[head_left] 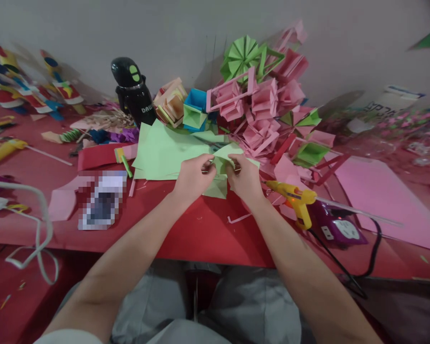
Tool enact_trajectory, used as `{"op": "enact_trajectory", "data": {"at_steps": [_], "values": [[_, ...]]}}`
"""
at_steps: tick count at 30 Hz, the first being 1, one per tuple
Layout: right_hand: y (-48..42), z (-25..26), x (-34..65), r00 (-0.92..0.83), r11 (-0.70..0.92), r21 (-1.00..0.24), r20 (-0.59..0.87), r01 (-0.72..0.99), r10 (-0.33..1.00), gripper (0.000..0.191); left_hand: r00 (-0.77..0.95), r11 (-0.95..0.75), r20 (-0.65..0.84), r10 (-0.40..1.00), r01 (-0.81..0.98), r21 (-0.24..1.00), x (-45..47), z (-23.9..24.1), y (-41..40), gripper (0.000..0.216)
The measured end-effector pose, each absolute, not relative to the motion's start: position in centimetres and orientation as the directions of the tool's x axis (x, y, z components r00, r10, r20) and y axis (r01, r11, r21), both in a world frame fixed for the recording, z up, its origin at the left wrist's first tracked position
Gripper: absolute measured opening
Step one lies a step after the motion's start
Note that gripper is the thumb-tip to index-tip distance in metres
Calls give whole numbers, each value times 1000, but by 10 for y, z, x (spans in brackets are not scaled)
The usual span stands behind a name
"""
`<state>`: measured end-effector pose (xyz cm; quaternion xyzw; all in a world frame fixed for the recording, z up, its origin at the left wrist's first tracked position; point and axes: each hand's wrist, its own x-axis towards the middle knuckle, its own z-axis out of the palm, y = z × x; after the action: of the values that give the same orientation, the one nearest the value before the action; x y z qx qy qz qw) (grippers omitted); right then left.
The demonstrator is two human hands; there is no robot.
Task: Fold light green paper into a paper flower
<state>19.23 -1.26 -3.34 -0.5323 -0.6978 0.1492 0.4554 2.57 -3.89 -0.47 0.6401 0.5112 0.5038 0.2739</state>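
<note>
Over the red worktop (pixel 208 234) both hands, left hand (pixel 192 177) and right hand (pixel 244 179), pinch the green paper (pixel 220 163) together; I'd keep edges lined up, crease slowly.

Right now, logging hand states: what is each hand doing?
Left hand: closed, pinching the light green folded paper.
Right hand: closed, pinching the same paper from the other side.

The black bottle (pixel 134 93) bears white letters reading "DAU"; the print on the far white bag (pixel 390 102) is unreadable
</note>
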Motion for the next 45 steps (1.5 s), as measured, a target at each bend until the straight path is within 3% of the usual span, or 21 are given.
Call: {"op": "enact_trajectory", "data": {"at_steps": [7,14,21,27,31,36,40,45], "values": [[-16,-22,193,21,303,-718,404,627,914,21,66,-389,399,914,414,823,34,-10,-44,18],[-16,-19,194,86,240,-768,358,594,930,28,179,-475,450,875,498,725,34,-10,-44,21],[-16,-21,195,118,222,-825,327,520,938,27,179,-464,432,884,450,763,30,-8,-43,19],[-10,-28,197,139,196,-877,282,439,949,25,253,-511,444,859,470,720,29,-7,-44,19],[-14,-20,195,21,319,-880,349,352,937,28,44,-372,384,922,369,852,21,-2,-38,17],[-22,-10,194,-93,516,-788,518,335,851,57,-48,-114,117,992,59,992,1,3,-22,33],[-19,-16,193,-112,434,-862,419,262,901,59,-47,11,-12,999,-24,1000,-4,3,-17,31],[-17,-20,190,-96,350,-908,336,231,937,56,129,119,-114,985,-31,992,-1,3,-21,29]]}}
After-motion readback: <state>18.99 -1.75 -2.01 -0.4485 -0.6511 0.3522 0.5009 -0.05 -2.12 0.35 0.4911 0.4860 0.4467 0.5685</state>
